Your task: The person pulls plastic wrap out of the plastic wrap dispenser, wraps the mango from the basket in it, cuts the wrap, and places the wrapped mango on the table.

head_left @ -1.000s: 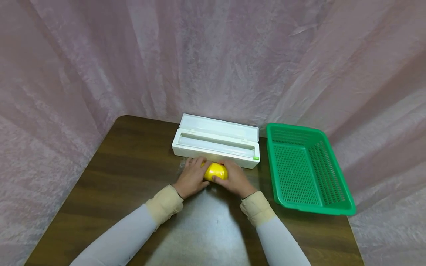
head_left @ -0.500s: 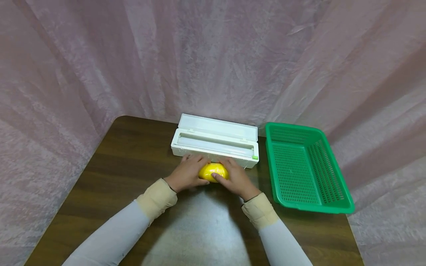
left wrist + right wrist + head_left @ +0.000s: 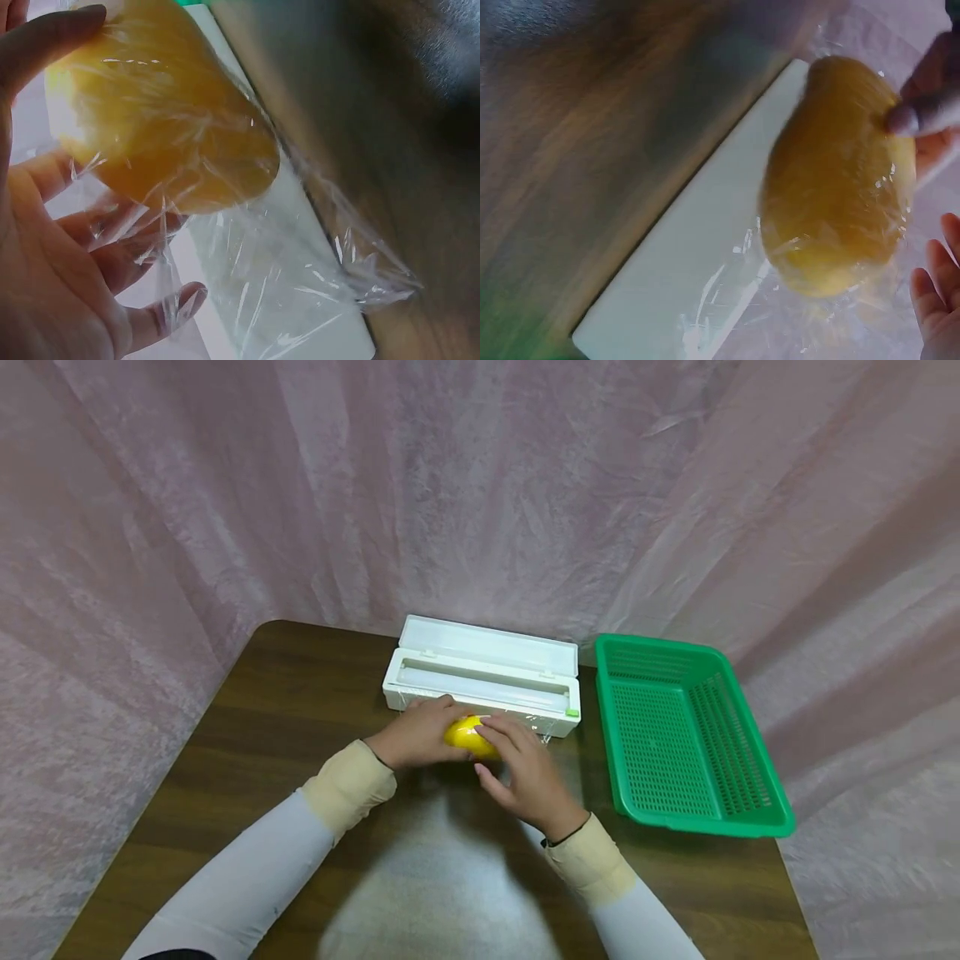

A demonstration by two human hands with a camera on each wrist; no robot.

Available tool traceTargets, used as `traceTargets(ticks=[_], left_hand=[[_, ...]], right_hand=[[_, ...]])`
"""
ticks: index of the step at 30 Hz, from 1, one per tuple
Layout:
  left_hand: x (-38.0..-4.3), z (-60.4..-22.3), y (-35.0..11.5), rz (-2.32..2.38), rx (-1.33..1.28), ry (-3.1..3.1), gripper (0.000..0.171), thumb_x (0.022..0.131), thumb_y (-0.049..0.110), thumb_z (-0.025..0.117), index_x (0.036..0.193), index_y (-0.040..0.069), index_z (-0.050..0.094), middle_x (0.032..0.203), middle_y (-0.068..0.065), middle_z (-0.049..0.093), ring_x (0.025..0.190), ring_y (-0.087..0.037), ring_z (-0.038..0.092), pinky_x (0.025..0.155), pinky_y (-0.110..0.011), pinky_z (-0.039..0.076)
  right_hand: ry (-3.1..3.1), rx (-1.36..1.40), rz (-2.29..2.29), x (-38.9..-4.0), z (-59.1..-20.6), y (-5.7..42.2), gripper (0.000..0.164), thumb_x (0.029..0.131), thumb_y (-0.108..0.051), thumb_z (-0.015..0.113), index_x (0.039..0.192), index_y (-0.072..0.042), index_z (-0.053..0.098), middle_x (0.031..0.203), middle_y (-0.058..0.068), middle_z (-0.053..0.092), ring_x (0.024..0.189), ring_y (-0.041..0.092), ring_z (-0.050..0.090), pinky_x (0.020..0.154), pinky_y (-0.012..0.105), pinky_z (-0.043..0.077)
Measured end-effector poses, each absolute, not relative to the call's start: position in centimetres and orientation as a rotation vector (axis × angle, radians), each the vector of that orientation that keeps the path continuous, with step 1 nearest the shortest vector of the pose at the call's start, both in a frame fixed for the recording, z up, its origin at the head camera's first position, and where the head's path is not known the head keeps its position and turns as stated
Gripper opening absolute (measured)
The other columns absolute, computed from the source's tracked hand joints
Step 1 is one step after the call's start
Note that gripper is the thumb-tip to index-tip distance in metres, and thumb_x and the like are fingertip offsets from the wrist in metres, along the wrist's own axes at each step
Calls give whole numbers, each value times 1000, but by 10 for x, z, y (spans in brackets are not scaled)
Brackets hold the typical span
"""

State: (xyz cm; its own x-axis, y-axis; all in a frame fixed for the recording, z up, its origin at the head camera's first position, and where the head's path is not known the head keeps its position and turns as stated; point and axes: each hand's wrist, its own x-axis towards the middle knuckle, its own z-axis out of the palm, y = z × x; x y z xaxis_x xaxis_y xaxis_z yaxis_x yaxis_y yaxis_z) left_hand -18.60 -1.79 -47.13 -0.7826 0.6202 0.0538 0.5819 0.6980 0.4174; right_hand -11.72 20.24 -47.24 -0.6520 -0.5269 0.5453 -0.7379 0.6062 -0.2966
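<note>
A yellow mango point(image 3: 467, 737) with clear cling film around it is held above the table, just in front of the white cling film dispenser point(image 3: 487, 693). My left hand point(image 3: 420, 733) grips it from the left, thumb on one side and fingers on the other. Loose film point(image 3: 300, 300) spreads out past the fruit in the left wrist view. At the mango's right is my right hand point(image 3: 534, 777), fingers spread and loosely bent. In the right wrist view, its visible fingers point(image 3: 928, 300) stand apart from the fruit.
The dispenser's lid point(image 3: 491, 645) is raised at the back, with a roll point(image 3: 480, 685) lying inside. To the right stands a green perforated basket point(image 3: 622, 752) on the brown wooden table point(image 3: 300, 710). A pink curtain point(image 3: 465, 510) hangs behind.
My right hand has loosened from the mango, its thumb and fingers now spread. The left hand keeps hold and has lifted and tilted the fruit slightly.
</note>
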Motion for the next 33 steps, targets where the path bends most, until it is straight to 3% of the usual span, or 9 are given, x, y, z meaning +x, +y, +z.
traceTargets(ticks=[7, 12, 20, 33], left_hand=[[-198, -464, -23, 725, 968, 2690, 63, 80, 54, 75, 134, 23, 64, 98, 3, 62, 80, -11, 54, 71, -31, 42], [-205, -457, -24, 770, 945, 2600, 59, 81, 52, 74, 131, 23, 64, 98, 3, 61, 82, -13, 55, 73, -29, 46], [-211, -445, -21, 791, 965, 2529, 50, 83, 52, 72, 126, 26, 67, 96, 5, 64, 84, -13, 56, 76, -30, 47], [-215, -435, -16, 771, 996, 2542, 46, 86, 51, 70, 120, 19, 69, 94, 1, 62, 84, -15, 55, 76, -30, 46]], right_hand=[[-2469, 967, 493, -119, -484, 203, 68, 83, -24, 80, 143, -9, 51, 150, 17, 47, 144, 36, 42, 115, 55, 38], [-2552, 882, 379, -126, -489, 204, 82, 79, -25, 85, 148, -10, 44, 157, 19, 37, 148, 36, 34, 121, 56, 30], [-2616, 851, 273, -138, -494, 208, 95, 78, -27, 87, 155, -14, 35, 159, 17, 34, 150, 34, 32, 125, 52, 23], [-2560, 839, 224, -151, -499, 214, 104, 72, -21, 92, 156, -17, 31, 158, 18, 32, 141, 35, 42, 120, 54, 32]])
